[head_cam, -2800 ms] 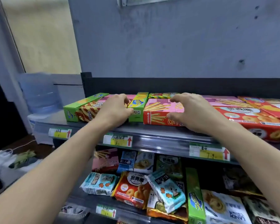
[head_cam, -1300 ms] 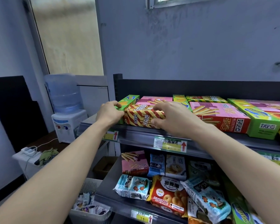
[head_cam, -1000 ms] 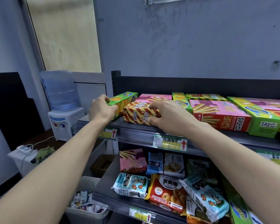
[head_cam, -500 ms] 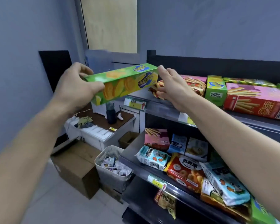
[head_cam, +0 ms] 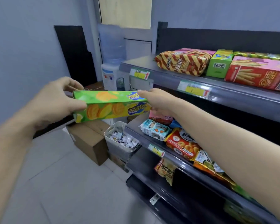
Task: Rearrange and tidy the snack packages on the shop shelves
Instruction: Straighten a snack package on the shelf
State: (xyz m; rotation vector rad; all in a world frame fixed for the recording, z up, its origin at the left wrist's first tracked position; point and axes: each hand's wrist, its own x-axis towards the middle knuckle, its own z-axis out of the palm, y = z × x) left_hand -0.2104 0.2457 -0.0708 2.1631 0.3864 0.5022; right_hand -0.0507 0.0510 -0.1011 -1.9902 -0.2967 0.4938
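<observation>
You hold the green biscuit box (head_cam: 110, 105) level in the air, off the shelves, out beyond the left end of the top shelf (head_cam: 168, 75) and lower than it. Your left hand (head_cam: 55, 101) grips its left end, thumb on the front face and fingers (head_cam: 72, 83) curled over the top; your right hand (head_cam: 155, 101) is wrapped round its right end. On the top shelf lie a striped bag (head_cam: 183, 63), a small green box (head_cam: 219, 66) just beside it, and a red and pink box (head_cam: 257, 75). The middle shelf (head_cam: 141, 139) carries mixed packets. On the floor stand a white basket (head_cam: 120, 143) of wrappers and a cardboard carton (head_cam: 87, 143).
</observation>
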